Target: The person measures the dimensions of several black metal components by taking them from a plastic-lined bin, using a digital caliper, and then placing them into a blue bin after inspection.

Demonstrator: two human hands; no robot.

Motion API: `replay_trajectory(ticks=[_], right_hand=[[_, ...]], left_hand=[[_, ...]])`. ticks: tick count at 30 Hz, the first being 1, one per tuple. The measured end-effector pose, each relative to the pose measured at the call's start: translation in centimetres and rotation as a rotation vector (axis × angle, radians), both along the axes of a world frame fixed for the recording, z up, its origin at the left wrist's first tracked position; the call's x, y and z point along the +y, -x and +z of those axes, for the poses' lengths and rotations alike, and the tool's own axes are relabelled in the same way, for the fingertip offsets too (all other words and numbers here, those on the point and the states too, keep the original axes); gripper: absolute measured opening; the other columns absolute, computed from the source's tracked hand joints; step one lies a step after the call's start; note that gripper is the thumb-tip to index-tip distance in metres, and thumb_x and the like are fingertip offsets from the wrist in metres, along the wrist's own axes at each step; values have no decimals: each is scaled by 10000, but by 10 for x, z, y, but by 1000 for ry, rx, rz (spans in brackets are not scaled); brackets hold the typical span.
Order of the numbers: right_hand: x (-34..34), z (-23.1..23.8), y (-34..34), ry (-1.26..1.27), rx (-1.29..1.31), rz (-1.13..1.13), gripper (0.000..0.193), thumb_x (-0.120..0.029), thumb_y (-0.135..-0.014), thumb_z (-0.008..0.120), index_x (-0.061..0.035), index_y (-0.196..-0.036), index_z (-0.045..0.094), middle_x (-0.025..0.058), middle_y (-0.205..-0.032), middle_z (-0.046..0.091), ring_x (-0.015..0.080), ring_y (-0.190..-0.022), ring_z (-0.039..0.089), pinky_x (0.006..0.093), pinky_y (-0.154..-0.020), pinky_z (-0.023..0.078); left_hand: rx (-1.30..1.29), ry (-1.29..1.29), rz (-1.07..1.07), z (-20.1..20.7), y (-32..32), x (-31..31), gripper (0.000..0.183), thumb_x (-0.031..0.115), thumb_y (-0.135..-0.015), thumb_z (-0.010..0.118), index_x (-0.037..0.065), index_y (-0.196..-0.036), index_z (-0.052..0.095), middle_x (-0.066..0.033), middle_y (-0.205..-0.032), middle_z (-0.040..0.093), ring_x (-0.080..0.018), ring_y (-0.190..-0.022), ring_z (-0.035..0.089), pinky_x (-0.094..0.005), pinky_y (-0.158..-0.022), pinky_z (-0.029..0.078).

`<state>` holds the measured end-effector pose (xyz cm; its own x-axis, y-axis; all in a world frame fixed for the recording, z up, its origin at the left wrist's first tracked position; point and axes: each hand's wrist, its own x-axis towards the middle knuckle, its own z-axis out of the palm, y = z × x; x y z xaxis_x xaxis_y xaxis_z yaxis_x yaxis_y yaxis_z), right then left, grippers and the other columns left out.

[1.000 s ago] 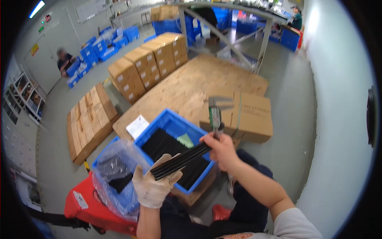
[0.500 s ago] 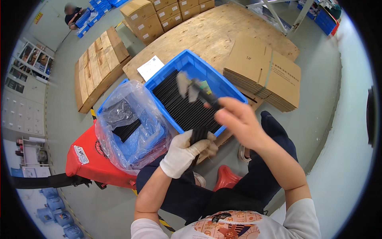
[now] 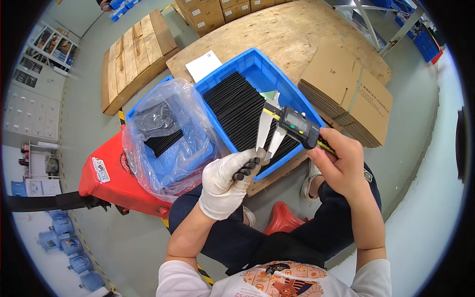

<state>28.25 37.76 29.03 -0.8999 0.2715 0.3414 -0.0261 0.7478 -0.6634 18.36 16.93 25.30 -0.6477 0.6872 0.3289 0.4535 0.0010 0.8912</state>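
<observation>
In a white glove, my left hand (image 3: 221,185) is closed around several thin black rods (image 3: 242,174), their round ends pointing up. My bare right hand (image 3: 344,163) grips a digital caliper (image 3: 298,124) by its slide end. The caliper's jaws are apart, and their tips reach down to the rods at my left fingertips. Whether they touch a rod is hard to tell. Just beyond both hands, a blue bin (image 3: 274,74) holds many black rods (image 3: 232,106) lying side by side. Part of a small green piece shows behind the caliper.
Left of the bin, a second blue bin lined with a clear plastic bag (image 3: 170,148) holds a few black rods, beside a red case (image 3: 111,171). Flattened cartons (image 3: 346,89) lie stacked at right. Farther off are a wooden pallet (image 3: 138,57), white paper (image 3: 203,65) and boxes (image 3: 203,17).
The caliper has swung from over the bin down to my left hand, and its blur is gone. The held rods have turned so their ends face up. The whole view has shifted slightly.
</observation>
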Motion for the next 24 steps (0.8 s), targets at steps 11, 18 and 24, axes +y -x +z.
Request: replay_trajectory(ticks=[11, 18, 24], right_hand=[[0, 1, -2, -21, -74, -39, 289, -292, -689, 696, -49, -667, 541, 71, -518, 486, 194, -413, 474, 262, -396, 332], [1, 1, -5, -119, -20, -82, 340, -320, -666, 706, -63, -609, 490, 71, -490, 463, 208, -402, 469, 287, -380, 323], [1, 1, -6, -211, 32, -24, 306, -302, -676, 696, -65, -683, 504, 54, -498, 490, 211, -406, 492, 282, -373, 340]], left_hand=[[226, -29, 34, 4, -1, 2, 252, 25, -806, 565, 21, -1057, 539, -129, -869, 639, -228, -722, 641, -271, -639, 497], [248, -29, 31, 2, 1, 1, 333, -45, -702, 577, 20, -1029, 570, -109, -766, 622, -241, -621, 613, -283, -567, 478], [291, -25, 71, -3, 0, 2, 332, -31, -678, 598, 38, -1002, 592, -104, -749, 618, -238, -606, 607, -289, -552, 473]])
